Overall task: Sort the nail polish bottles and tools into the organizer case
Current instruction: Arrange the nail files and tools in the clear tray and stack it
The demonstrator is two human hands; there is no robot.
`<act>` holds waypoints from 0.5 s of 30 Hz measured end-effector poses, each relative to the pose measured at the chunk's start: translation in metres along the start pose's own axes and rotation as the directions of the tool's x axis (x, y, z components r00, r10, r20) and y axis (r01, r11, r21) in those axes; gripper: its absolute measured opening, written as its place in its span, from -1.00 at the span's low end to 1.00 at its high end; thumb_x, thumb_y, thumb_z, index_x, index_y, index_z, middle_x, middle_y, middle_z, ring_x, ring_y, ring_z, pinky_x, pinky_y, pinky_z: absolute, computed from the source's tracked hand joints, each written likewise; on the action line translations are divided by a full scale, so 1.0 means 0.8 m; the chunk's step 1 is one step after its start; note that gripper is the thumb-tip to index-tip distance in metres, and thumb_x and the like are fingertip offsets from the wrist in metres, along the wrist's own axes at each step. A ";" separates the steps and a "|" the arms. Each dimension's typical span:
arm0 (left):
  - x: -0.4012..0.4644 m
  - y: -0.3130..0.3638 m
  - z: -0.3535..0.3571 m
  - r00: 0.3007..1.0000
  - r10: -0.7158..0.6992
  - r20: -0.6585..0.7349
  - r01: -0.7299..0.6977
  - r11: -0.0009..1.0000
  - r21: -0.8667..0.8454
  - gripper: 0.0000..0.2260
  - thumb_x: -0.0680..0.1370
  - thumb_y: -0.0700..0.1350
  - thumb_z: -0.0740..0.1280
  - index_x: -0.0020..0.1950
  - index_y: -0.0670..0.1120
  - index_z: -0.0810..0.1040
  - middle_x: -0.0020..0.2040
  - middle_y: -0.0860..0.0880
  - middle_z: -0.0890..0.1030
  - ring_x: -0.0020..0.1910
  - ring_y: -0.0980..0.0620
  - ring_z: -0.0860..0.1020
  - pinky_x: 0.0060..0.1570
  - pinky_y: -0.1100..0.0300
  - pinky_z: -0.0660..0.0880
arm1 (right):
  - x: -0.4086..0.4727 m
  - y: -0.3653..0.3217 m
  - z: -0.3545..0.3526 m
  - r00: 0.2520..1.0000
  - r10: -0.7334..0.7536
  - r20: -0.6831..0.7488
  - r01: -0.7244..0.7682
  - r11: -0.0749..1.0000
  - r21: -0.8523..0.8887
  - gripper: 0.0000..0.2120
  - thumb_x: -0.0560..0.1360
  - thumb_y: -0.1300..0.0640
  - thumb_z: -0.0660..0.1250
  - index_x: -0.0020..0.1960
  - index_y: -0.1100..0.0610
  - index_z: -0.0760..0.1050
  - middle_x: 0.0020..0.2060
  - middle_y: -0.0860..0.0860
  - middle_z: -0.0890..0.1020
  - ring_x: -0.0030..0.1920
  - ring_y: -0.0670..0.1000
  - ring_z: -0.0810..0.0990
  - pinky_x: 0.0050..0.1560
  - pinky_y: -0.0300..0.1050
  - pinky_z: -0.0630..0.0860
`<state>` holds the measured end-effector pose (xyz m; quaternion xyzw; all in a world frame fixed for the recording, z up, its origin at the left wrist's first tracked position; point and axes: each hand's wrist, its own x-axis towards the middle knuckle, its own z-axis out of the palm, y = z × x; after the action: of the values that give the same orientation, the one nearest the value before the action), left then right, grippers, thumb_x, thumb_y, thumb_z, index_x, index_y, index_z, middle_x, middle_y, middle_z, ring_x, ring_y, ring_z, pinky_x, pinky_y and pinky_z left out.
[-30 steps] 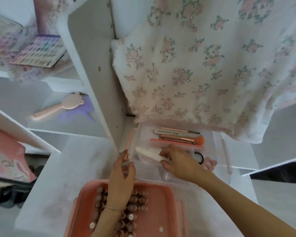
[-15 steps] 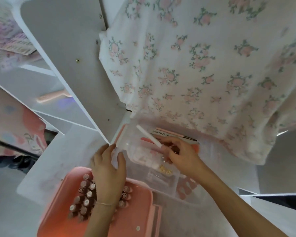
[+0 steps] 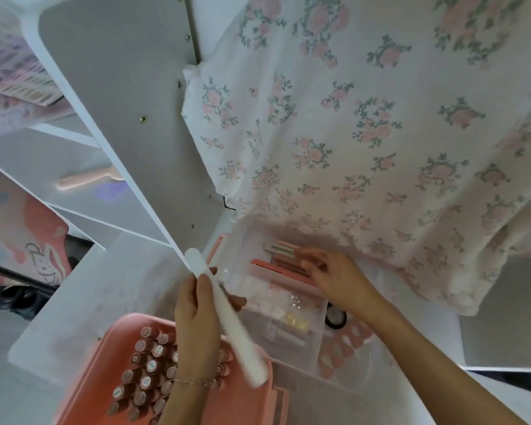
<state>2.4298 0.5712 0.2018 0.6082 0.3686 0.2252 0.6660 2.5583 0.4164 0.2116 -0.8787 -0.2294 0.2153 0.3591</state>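
Observation:
My left hand (image 3: 196,314) grips a long white nail file (image 3: 227,317) and holds it slanted above the pink organizer case (image 3: 246,403). Several nail polish bottles (image 3: 151,369) stand upright in the case's left side. A clear plastic tray (image 3: 288,305) lies just beyond the case, with nail files and pink tools (image 3: 281,259) along its far side and small bits in its compartments. My right hand (image 3: 334,276) reaches into that far side, its fingertips curled on the tools; I cannot make out whether it holds one.
A floral cloth (image 3: 365,133) hangs over the tray's far edge. A white shelf panel (image 3: 129,124) rises at the left, with a pink brush (image 3: 86,179) on a shelf. Pink false nails (image 3: 344,348) and a small round black jar (image 3: 336,317) lie right of the tray.
The white file has passed from my right hand to my left, which lifted off the bottles. My right hand moved to the tools at the tray's far side. The view swung left.

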 end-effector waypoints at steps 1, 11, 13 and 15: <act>0.001 0.000 -0.001 1.000 -0.004 -0.013 0.004 1.000 -0.010 -0.77 0.62 -0.11 0.08 -0.12 -0.09 0.48 -0.43 -0.06 0.58 -0.43 -0.03 0.59 -0.46 0.27 0.50 | 0.009 0.009 -0.002 0.997 0.064 0.046 -0.060 0.994 -0.092 -0.72 0.56 0.11 0.19 0.26 0.00 0.47 0.16 -0.14 0.56 0.16 -0.11 0.51 0.11 -0.37 0.36; 0.008 0.006 -0.004 0.994 -0.096 0.056 0.103 0.985 -0.139 -0.78 0.63 -0.06 0.08 -0.07 -0.05 0.48 -0.43 -0.03 0.54 -0.54 0.07 0.42 -0.58 0.24 0.36 | 0.039 0.016 0.014 0.957 0.140 0.256 -0.038 0.930 -0.366 -0.68 0.56 0.03 0.09 0.12 0.17 0.52 0.02 0.21 0.63 0.01 0.20 0.58 0.02 0.06 0.52; 0.008 0.006 -0.004 0.995 -0.083 0.061 0.090 0.988 -0.127 -0.78 0.62 -0.07 0.08 -0.09 -0.07 0.47 -0.45 -0.02 0.50 -0.54 0.08 0.41 -0.58 0.25 0.36 | 0.041 0.017 0.013 0.941 0.154 0.302 -0.041 0.936 -0.349 -0.68 0.55 0.00 0.11 0.10 0.15 0.53 0.00 0.22 0.63 0.02 0.22 0.58 0.03 0.10 0.52; 0.008 0.006 -0.003 0.996 -0.067 0.060 0.074 0.990 -0.119 -0.78 0.62 -0.08 0.07 -0.10 -0.09 0.46 -0.47 -0.02 0.47 -0.55 0.08 0.40 -0.58 0.27 0.35 | 0.041 0.019 0.011 0.925 0.160 0.346 -0.036 0.940 -0.340 -0.73 0.54 -0.01 0.12 -0.05 0.10 0.54 -0.15 0.19 0.64 -0.08 0.21 0.59 -0.08 0.04 0.52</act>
<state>2.4327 0.5786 0.2051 0.5594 0.3566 0.2064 0.7192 2.5837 0.4297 0.1883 -0.8804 -0.2802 0.3531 0.1476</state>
